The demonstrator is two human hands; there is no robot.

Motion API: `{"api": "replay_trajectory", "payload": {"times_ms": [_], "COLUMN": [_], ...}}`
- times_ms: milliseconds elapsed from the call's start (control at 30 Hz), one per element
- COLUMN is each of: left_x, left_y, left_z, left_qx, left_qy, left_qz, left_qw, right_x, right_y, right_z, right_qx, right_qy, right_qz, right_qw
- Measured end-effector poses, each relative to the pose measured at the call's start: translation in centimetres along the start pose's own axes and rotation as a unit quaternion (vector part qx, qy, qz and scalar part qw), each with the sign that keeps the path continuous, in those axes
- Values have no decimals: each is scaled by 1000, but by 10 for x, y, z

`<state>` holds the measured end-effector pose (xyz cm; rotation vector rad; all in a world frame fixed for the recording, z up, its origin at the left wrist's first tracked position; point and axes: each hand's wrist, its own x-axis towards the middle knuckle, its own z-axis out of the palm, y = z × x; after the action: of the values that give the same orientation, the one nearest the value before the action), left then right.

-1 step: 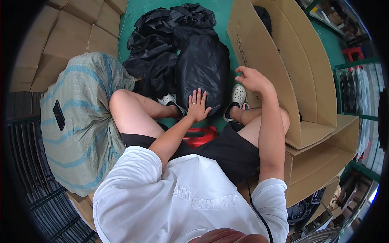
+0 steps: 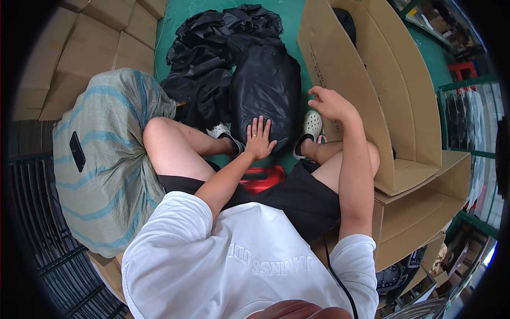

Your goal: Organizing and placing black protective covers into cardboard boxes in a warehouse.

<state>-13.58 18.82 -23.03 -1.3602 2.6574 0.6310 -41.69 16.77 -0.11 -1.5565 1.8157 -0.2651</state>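
Observation:
My left hand lies flat with fingers spread on the near end of a plump, glossy black bundle between my feet. My right hand hangs in the air beside the tall cardboard box, above my right shoe. Its fingers are loosely bent and apart, holding nothing. Crumpled black sheet material spreads on the floor left of and beyond the bundle. What the bundle contains is hidden.
A striped woven sack stands at my left with a phone on it. Stacked cartons rise at the far left. An upright open cardboard box and another carton flank my right leg. Something red shows beneath me.

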Motion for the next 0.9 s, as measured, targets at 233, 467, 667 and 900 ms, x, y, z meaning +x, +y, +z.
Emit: {"api": "replay_trajectory", "payload": {"times_ms": [233,467,667,900], "left_x": [0,0,0,-1], "left_y": [1,0,1,1], "left_z": [-4,-3,-4,-4], "left_qx": [-5,-24,-18,-25], "left_qy": [-4,-8,-14,48], "left_qz": [0,1,-1,10], "left_qw": [1000,1000,1000,998], "right_x": [0,2,7,9], "right_y": [-4,-7,-4,-10], "right_z": [1,6,9,8], "right_qx": [12,3,-1,-6], "right_qy": [-20,-22,-29,-34], "right_qz": [4,3,3,3], "right_qw": [1000,1000,1000,999]}}
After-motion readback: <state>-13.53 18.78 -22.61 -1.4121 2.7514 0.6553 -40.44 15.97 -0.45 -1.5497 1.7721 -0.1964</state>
